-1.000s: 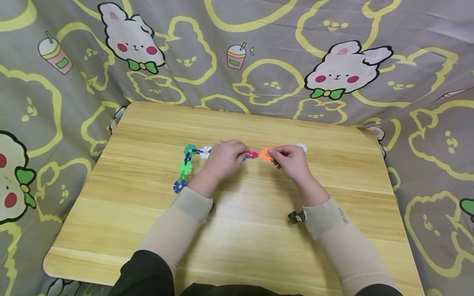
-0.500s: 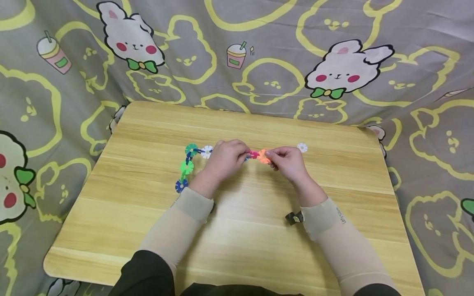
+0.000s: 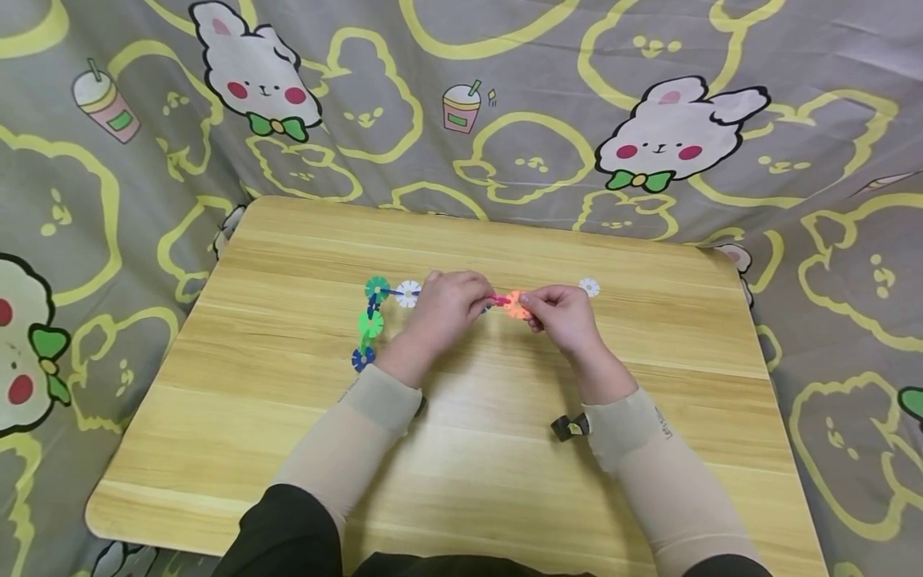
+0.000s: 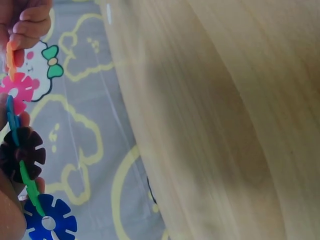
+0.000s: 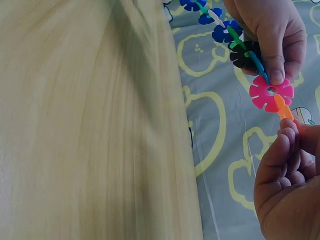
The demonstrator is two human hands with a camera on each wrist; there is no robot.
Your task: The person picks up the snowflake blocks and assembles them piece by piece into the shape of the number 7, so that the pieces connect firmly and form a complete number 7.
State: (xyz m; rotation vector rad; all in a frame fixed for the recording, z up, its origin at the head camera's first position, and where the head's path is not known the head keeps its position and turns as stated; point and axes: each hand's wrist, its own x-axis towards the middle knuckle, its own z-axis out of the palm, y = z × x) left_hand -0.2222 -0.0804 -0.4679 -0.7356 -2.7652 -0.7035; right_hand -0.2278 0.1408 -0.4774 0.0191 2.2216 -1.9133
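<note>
My left hand (image 3: 450,304) pinches a chain of slotted plastic snowflake discs near its right end, thumb by the pink disc (image 5: 259,96) and an edge-on blue disc (image 5: 258,66). Between the right thumb and fingers, my right hand (image 3: 566,316) pinches an orange snowflake disc (image 3: 515,304). Its edge meets the pink disc's slotted rim, the two standing crosswise. Beyond the left hand, the chain runs through a black disc (image 4: 22,152) to a white disc (image 3: 407,294), then bends at a teal disc (image 3: 377,288) toward light green (image 3: 371,324) and dark blue discs (image 3: 364,359). The left palm hides some discs.
A loose white snowflake disc (image 3: 589,287) lies on the wooden table (image 3: 288,449), behind the right hand. A patterned grey curtain (image 3: 534,72) hangs along the table's back and sides. A dark wrist camera (image 3: 570,427) sticks out under the right wrist.
The right hand has brought the orange disc left, from a gap beside the pink disc to meeting it. The chain's far end has shifted slightly right.
</note>
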